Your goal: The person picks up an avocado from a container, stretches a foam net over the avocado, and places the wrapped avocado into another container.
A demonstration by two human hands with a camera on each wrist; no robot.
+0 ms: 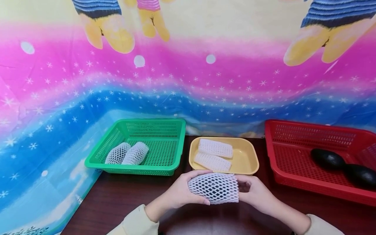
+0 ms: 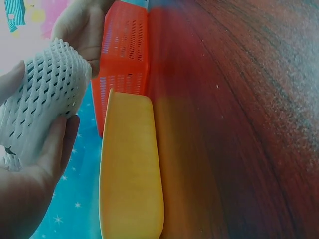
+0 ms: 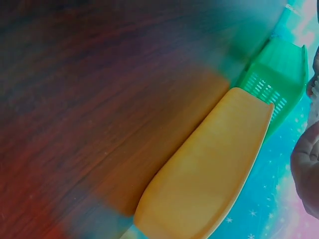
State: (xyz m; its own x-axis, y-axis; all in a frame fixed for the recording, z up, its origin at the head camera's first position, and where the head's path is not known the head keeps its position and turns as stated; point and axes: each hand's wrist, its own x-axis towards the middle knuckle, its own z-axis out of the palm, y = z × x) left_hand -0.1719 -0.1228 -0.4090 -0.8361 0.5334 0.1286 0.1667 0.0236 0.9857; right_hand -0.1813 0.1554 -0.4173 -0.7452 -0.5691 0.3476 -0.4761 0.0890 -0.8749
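In the head view a white foam fruit net (image 1: pixel 213 188) is stretched over something dark that shows through its mesh. My left hand (image 1: pixel 183 192) grips the net's rounded left end, thumb below and fingers over the top. At the straight-cut right end, my right hand (image 1: pixel 258 195) holds the rim between thumb and fingers. The left wrist view shows the net (image 2: pixel 47 94) lying between the left thumb and fingers, the right hand (image 2: pixel 82 32) against its far end. Only part of the right hand (image 3: pixel 306 167) shows at the edge of the right wrist view.
Behind the hands, a yellow tray (image 1: pixel 245 156) holds two flat foam nets (image 1: pixel 215 148). A green basket (image 1: pixel 164 167) at left contains two netted dark items (image 1: pixel 135 153). The red basket (image 1: pixel 289 174) at right has two black, glossy oval fruits (image 1: pixel 327 159). A printed cloth (image 1: pixel 188 75) hangs behind.
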